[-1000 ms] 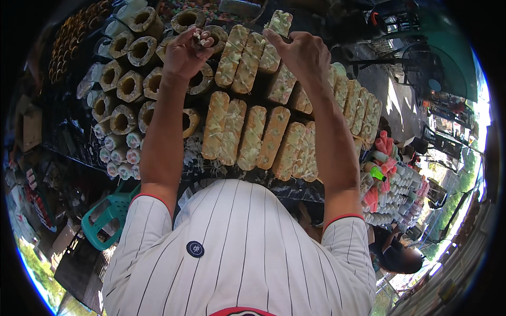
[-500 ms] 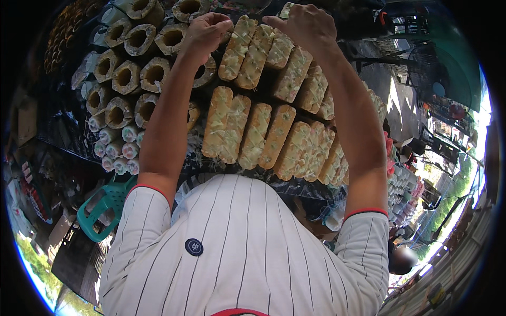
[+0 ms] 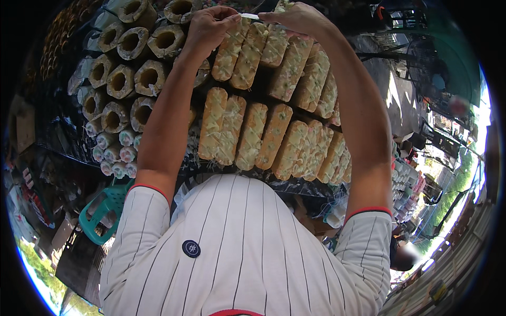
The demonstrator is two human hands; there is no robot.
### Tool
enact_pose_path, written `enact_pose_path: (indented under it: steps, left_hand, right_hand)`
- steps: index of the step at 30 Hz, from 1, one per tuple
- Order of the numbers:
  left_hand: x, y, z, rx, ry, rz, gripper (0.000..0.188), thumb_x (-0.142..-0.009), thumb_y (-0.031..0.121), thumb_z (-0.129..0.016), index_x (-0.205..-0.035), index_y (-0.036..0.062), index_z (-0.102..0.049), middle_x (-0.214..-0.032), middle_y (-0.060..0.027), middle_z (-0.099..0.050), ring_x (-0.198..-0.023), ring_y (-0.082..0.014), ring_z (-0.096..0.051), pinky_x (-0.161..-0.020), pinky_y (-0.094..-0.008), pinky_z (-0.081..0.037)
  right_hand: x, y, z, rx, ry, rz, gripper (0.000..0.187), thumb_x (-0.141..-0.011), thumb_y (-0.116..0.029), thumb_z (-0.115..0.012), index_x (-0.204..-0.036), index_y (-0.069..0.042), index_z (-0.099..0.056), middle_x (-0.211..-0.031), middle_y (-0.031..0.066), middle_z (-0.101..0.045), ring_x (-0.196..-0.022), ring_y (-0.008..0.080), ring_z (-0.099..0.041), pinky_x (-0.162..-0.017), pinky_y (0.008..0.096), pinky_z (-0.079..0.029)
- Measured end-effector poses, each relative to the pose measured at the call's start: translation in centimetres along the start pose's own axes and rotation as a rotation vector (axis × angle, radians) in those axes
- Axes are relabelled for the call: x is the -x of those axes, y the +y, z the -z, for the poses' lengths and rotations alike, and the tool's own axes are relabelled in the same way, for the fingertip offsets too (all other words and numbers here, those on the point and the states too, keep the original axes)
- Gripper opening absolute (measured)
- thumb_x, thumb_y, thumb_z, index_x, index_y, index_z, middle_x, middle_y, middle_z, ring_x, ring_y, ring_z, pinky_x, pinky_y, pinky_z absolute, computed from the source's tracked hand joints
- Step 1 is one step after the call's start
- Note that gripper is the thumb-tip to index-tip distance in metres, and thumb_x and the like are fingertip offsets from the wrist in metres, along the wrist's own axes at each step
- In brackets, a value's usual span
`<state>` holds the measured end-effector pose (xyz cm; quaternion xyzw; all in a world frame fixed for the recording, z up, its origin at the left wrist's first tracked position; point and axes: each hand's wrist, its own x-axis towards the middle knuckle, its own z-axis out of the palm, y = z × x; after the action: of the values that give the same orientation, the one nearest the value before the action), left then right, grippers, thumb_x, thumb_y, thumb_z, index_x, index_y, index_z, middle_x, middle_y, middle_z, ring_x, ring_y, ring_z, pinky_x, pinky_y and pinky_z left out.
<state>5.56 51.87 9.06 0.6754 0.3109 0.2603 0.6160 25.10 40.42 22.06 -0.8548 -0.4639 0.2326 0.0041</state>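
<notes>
At the far side of the table, my left hand (image 3: 212, 27) is closed in a pinch on one end of a thin white strip (image 3: 249, 16). My right hand (image 3: 299, 21) pinches the strip's other end, so it spans the short gap between my fingertips. Just behind my right hand, a pale yellow-green clump (image 3: 283, 6) peeks out; whether I touch it cannot be made out. Below both hands lie two rows of tan oblong blocks (image 3: 276, 136), their tops covered with pale greenish drips and thin strands. The far row (image 3: 247, 55) sits right under my fingers.
Thick-walled hollow six-sided tubes (image 3: 120, 81) are stacked on the left. Several slim white rolls with coloured ends (image 3: 126, 154) lie below them. A green plastic chair (image 3: 100, 213) stands at the lower left. Another person (image 3: 403, 255) is partly visible at the lower right.
The white strip now shows between my fingertips, where none was visible before. My right hand has shifted slightly left and down. The view has moved a little over the blocks and tubes.
</notes>
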Motion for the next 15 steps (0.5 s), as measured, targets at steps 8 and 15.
enact_pose_path:
  steps: [8, 15]
  left_hand:
    - [1.2, 10.0, -1.2, -0.321, -0.092, 0.01, 0.011, -0.109, 0.01, -0.059, -0.098, 0.0088, -0.061, -0.082, -0.0016, -0.057, -0.065, -0.0114, -0.054, -0.065, -0.0276, -0.047]
    - [1.3, 7.1, 1.0, 0.319, -0.003, 0.007, 0.01, -0.11, 0.012, -0.06, -0.101, 0.008, -0.062, -0.063, 0.001, -0.051, -0.054, -0.0094, -0.051, -0.049, -0.0283, -0.043]
  right_hand:
    - [6.4, 5.4, -3.9, 0.19, 0.426, 0.036, 0.091, -0.084, -0.091, -0.057, -0.094, -0.004, -0.081, -0.069, 0.0112, -0.073, -0.073, 0.0267, -0.077, -0.069, 0.0432, -0.062]
    - [6.4, 3.3, -2.9, 0.298, 0.352, -0.083, 0.096, -0.084, -0.093, -0.053, -0.106, -0.003, -0.08, -0.079, 0.0142, -0.077, -0.089, 0.0286, -0.08, -0.076, 0.0429, -0.065]
